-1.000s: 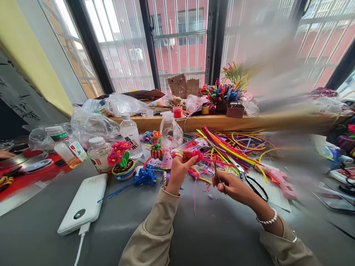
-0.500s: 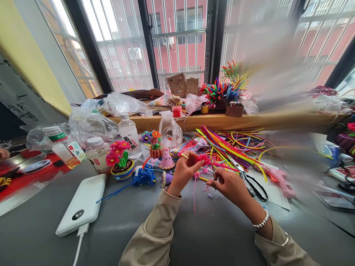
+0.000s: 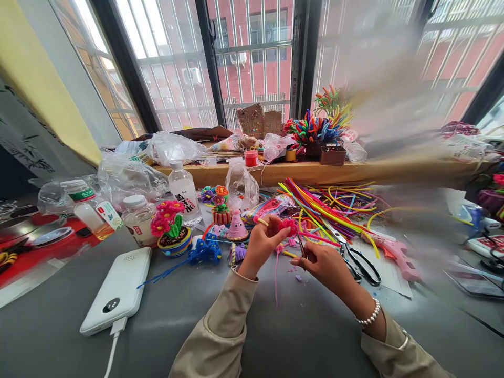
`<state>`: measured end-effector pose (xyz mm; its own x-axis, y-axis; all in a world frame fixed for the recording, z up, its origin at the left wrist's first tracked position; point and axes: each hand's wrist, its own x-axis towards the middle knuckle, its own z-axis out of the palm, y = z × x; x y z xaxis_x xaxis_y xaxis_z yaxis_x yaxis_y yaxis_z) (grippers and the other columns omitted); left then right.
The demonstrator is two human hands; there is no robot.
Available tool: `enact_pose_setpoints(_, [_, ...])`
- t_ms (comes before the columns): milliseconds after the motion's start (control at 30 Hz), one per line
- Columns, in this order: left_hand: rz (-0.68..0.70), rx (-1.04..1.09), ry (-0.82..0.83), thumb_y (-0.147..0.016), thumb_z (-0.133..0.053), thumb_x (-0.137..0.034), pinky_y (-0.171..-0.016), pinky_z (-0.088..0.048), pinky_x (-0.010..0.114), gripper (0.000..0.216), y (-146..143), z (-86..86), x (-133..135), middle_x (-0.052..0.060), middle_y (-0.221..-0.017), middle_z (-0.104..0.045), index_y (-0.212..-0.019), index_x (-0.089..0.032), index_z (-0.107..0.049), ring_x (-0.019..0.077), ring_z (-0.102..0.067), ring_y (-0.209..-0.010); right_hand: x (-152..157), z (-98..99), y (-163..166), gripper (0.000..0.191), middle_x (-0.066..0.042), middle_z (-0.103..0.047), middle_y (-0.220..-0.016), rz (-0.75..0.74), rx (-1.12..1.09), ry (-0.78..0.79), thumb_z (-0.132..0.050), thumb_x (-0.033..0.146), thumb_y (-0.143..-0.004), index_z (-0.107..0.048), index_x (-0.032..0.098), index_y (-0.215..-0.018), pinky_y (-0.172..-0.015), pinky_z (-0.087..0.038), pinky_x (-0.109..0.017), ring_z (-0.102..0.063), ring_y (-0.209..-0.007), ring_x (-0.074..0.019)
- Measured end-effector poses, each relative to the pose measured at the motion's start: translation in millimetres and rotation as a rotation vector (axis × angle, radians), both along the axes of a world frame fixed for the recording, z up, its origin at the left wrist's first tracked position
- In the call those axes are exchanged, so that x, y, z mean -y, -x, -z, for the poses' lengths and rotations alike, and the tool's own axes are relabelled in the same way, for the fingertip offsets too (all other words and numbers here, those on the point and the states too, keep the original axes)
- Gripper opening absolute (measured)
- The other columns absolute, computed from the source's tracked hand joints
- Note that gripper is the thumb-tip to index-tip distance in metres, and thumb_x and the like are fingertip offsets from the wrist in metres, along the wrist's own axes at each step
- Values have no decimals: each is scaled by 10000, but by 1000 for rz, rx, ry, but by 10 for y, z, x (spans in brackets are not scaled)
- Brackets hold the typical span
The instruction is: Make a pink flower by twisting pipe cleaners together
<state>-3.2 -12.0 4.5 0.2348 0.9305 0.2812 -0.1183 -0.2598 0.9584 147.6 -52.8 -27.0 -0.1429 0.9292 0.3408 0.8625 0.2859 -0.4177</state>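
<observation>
My left hand is closed on a pink pipe-cleaner flower, which sticks out past the fingertips on the right. Just right of the flower, my right hand grips small scissors; the narrow metal blades point up, close to the flower. The fingers partly hide the handles. Beneath the hands lie pink pipe-cleaner pieces and fluffy scraps. A purple pipe-cleaner piece sits beside my left wrist, with a pink cone-shaped figure behind it.
Large black-handled scissors, a pink glue gun and a pile of coloured pipe cleaners lie to the right. At left are a white power bank, a potted pipe-cleaner flower, a blue flower bunch and bottles.
The scissors have shifted slightly left and down, their blades now closer together near the flower. The pink strand right of the flower no longer reaches to the flower as plainly. My left hand stays almost still.
</observation>
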Motion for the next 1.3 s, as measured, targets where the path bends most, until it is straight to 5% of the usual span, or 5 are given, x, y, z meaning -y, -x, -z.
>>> enact_pose_setpoints(933, [17,54,-1,-626,-640,-259,-655,-457,215,235,-12,1,4,-48,-628,-530,-709,-159,-444,81,-563,-641,-19,10,47,454,53,-357,-459,-151,-236,118,-389,599,-727,-372,187,-536,-449,-228,-219,-307,-449,-89])
enact_pose_setpoints(1300, [12,18,11,-625,-633,-304,-648,-453,240,265,-8,31,-11,-33,-630,-510,-727,-161,-434,94,-539,-629,-11,58,78,446,45,-420,-433,-185,-431,227,-360,594,-740,-369,192,-548,-413,-301,-212,-381,-396,-87])
